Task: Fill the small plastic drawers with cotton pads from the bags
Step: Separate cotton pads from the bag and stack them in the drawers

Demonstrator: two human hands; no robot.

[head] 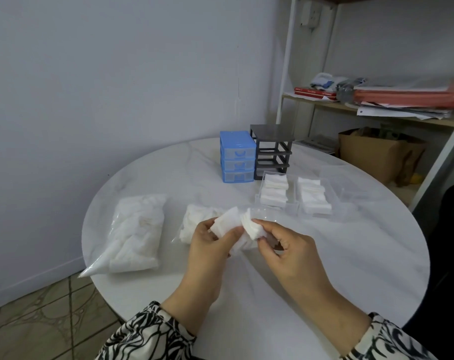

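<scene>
1. Nearest the lens: patterned black-and-white sleeves on both forearms, reaching over the near edge of the round white counter.
2. Left hand raised above the counter, grip curled and pinching one stack of cotton pads between thumb and fingers.
3. Right hand just beside it, grip likewise curled, thumb and fingers pinching a second stack of pads; the two stacks touching in the middle.
4. Behind the hands, an opened clear bag lying flat on the counter with loose white pads inside, partly hidden by the left hand.
5. Farther left, a fuller sealed bag, lying flat, one clear corner poking past the counter's edge.
6. Right of centre, three clear drawers side by side on the counter: first drawer and second drawer each holding rows of pads; third drawer with contents impossible to tell.
7. At the far side, a blue drawer unit with three drawers seated in it, touching or just beside a dark grey frame with open slots.
8. Beyond the counter on the right, a shelf carrying papers and red folders, and a brown paper bag beneath it.
</scene>
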